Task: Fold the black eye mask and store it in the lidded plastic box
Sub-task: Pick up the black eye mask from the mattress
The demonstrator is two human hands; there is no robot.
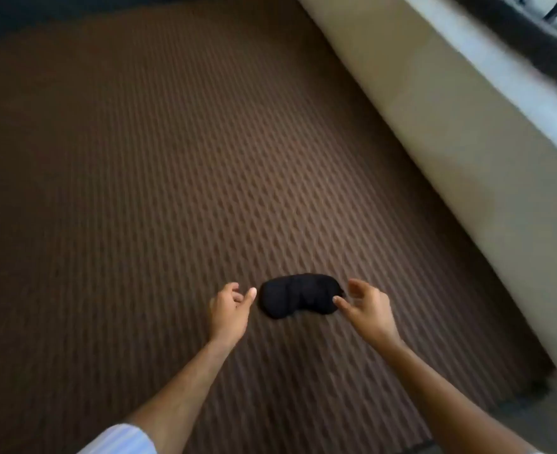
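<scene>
A black eye mask [298, 294] lies flat and spread out on a brown ribbed bedcover [159, 178]. My left hand [229, 308] hovers just off the mask's left end, thumb and fingers apart, holding nothing. At the mask's right end is my right hand [367, 309], fingers curled and spread, its thumb tip at the mask's edge; I cannot tell if it touches. No lidded plastic box is in view.
A cream wall [460, 136] runs diagonally along the right edge of the bedcover, with a pale sill and a dark window frame [532, 37] above it. The brown cover stretches far to the left and beyond the mask.
</scene>
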